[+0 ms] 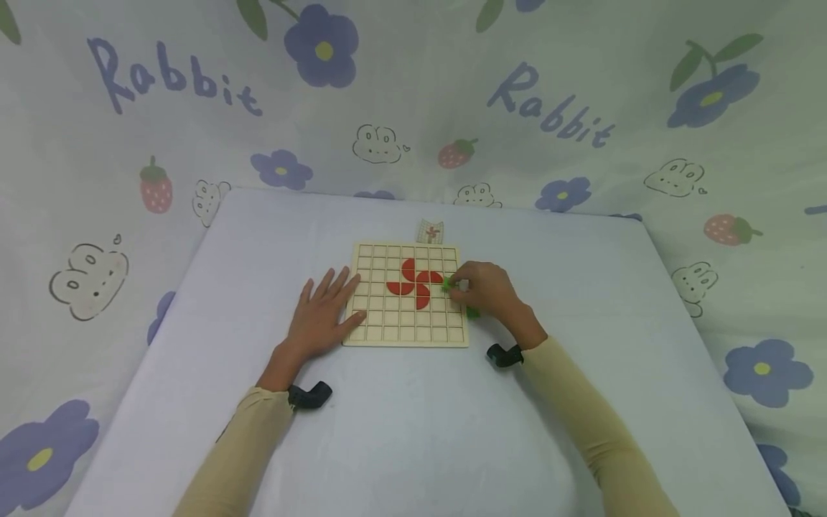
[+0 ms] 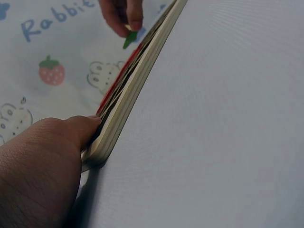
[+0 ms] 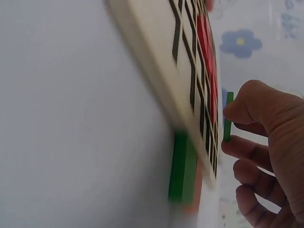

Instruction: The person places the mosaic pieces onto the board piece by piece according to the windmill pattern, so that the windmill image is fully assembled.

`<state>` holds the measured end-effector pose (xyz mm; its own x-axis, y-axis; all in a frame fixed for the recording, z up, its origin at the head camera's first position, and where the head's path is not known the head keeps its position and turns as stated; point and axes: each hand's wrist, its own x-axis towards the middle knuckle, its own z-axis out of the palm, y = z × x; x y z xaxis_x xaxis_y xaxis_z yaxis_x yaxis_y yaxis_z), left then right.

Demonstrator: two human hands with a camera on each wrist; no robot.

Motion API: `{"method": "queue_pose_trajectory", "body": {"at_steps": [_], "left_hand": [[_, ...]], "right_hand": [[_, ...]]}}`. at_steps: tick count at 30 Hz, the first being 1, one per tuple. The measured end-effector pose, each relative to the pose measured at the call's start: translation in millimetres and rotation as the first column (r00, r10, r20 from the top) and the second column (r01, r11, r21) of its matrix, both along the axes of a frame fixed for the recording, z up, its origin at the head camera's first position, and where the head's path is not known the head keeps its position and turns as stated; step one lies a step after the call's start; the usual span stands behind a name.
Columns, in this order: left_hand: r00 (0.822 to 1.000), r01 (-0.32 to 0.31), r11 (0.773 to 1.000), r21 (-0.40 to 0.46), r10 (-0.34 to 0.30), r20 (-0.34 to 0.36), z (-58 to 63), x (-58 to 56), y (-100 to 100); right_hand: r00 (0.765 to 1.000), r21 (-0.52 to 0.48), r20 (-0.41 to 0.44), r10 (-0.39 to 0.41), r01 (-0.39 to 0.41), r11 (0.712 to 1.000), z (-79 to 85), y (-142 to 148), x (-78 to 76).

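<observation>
A square wooden grid board (image 1: 407, 334) lies on the white table, with several red rounded pieces (image 1: 401, 288) set in a pinwheel near its middle. My left hand (image 1: 319, 316) rests on the board's left edge, fingers spread and thumb over the rim. Above the board's right side, my right hand (image 1: 487, 289) pinches a small flat green piece (image 3: 228, 123) between thumb and fingertip. In the right wrist view that piece is held on edge, apart from the board. Its full outline is partly hidden by the fingers.
More green pieces (image 1: 473, 312) lie against the board's right edge, partly under the right hand, with something reddish beside them in the right wrist view. A small card (image 1: 430, 232) with a red pinwheel picture sits behind the board. A patterned curtain (image 1: 413, 93) surrounds the table.
</observation>
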<state>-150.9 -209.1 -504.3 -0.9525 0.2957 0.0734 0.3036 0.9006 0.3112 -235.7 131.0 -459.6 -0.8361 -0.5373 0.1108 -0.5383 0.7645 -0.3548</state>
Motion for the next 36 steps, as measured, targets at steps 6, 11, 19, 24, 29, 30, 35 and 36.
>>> {"method": "queue_pose_trajectory", "body": {"at_steps": [6, 11, 19, 24, 29, 30, 35, 36], "left_hand": [[1.000, 0.004, 1.000, 0.004, -0.004, -0.004, -2.0, 0.7, 1], [1.000, -0.002, 1.000, -0.002, 0.002, -0.009, -4.3, 0.1, 1], [1.000, 0.000, 1.000, 0.000, 0.000, -0.005, -2.1, 0.6, 1], [1.000, -0.001, 1.000, 0.007, 0.001, -0.016, -0.8, 0.6, 1], [1.000, 0.004, 1.000, 0.015, -0.004, -0.026, -0.8, 0.4, 1], [1.000, 0.002, 1.000, 0.011, -0.002, -0.024, -1.0, 0.5, 1], [1.000, -0.001, 1.000, 0.007, 0.002, -0.023, -1.2, 1.0, 1], [1.000, 0.000, 1.000, 0.007, 0.001, -0.023, -1.4, 0.7, 1]], "right_hand": [[0.973, -0.069, -0.150, 0.178, -0.189, 0.979, -6.7, -32, 8.7], [0.927, -0.036, -0.251, 0.277, -0.295, 0.955, -10.3, -56, 14.7], [0.877, 0.059, -0.307, 0.369, -0.369, 0.927, -12.6, -70, 18.8], [0.877, 0.093, -0.297, 0.377, -0.367, 0.926, -9.2, -70, 18.9], [0.889, 0.159, -0.265, 0.374, -0.342, 0.926, -4.2, -69, 20.0], [0.890, 0.174, -0.256, 0.377, -0.341, 0.924, -3.3, -69, 20.6], [0.888, 0.225, -0.216, 0.406, -0.359, 0.906, -1.5, -72, 23.4], [0.887, 0.230, -0.215, 0.410, -0.362, 0.903, -1.2, -72, 23.7]]}}
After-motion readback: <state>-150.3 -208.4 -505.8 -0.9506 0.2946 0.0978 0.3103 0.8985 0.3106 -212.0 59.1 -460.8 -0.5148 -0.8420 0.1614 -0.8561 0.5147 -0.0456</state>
